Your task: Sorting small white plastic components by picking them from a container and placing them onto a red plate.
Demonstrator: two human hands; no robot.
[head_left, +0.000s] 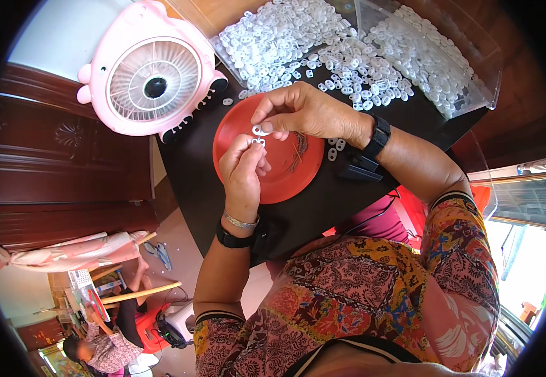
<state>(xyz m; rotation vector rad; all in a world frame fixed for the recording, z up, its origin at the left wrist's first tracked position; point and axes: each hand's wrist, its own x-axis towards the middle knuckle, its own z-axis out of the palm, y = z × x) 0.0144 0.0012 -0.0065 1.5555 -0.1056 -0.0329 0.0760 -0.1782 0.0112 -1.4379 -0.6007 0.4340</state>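
Note:
Over a red round plate (277, 188) my two hands meet, fingertips close together. My right hand (304, 113) pinches a small white oval plastic piece with two holes (259, 131) between thumb and fingers. Just below it, my left hand (243, 166) grips another white plastic piece (258, 142) at its fingertips. The two pieces sit almost edge to edge; whether they touch or are joined I cannot tell. Thin brown wire-like bits (298, 154) lie in a small heap on the plate, partly under my right hand.
Heaps of white two-hole pieces (285, 38) cover the table's far side, some in a clear plastic bin (474, 94). A pink animal-shaped fan (153, 85) stands far left. A black object (361, 171) lies right of the plate. Another person (113, 349) is in the room at lower left.

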